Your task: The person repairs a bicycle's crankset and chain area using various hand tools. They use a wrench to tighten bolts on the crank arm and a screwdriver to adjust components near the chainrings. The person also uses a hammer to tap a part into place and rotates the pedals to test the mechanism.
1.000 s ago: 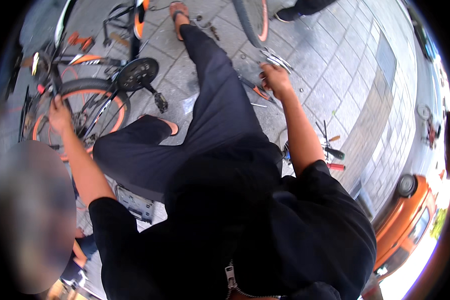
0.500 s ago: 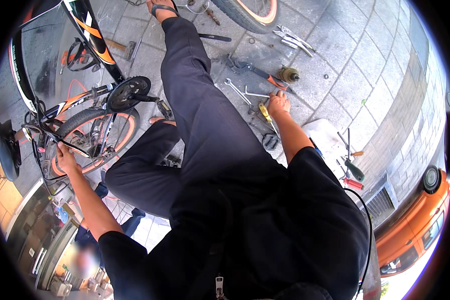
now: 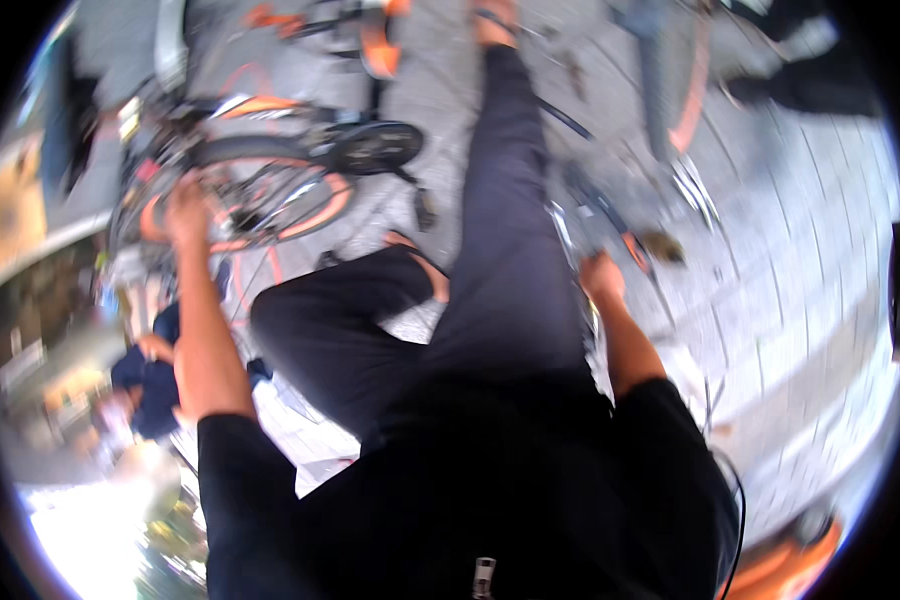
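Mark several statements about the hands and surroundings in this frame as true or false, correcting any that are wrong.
1. The left hand is near the bicycle wheel at picture left. True, though blur hides its exact contact.
2. The right hand is on a pedal. False: it is near the orange-handled tool.
3. Another wheel shows at upper right. True.
4. The person's sleeves are white. False: they are black.
5. An orange car is at lower right. True.

Matt rubber tyre (image 3: 255, 148) — dull cloth trousers (image 3: 495, 290) — shiny metal zip pull (image 3: 483, 578).
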Available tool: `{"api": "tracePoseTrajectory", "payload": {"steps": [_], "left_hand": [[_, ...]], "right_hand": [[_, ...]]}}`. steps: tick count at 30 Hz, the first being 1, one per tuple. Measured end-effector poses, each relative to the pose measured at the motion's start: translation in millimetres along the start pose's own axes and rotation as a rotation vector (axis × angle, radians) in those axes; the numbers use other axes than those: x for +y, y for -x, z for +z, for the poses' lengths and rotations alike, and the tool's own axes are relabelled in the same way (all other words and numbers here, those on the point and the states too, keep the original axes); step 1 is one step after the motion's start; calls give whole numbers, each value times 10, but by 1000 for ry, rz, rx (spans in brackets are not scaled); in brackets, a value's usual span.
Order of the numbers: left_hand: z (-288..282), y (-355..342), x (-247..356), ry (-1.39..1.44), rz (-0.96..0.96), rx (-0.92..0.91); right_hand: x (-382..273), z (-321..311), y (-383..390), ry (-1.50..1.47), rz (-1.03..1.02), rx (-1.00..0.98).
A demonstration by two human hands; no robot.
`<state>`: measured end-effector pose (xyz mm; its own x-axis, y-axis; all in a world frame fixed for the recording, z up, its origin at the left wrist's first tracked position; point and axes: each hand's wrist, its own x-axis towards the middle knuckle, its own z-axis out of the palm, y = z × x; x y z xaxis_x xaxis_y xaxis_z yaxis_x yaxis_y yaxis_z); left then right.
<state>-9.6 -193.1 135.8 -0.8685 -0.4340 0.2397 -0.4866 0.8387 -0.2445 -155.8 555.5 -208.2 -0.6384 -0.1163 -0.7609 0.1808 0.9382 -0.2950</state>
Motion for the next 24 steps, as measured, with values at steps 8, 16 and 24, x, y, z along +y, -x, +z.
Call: {"api": "tracePoseTrajectory", "payload": {"steps": [8,16,24], "left_hand": [[-535,-73,1135,550,-328,253],[-396,58,1076,826,-399,223],[-208,961,744,1118,-587,378]], "right_hand": [[770,532,-619,-242,-229,83],[864,-336,-209,-575,-277,127],[218,-819,716,-1362,-210,-6]]}}
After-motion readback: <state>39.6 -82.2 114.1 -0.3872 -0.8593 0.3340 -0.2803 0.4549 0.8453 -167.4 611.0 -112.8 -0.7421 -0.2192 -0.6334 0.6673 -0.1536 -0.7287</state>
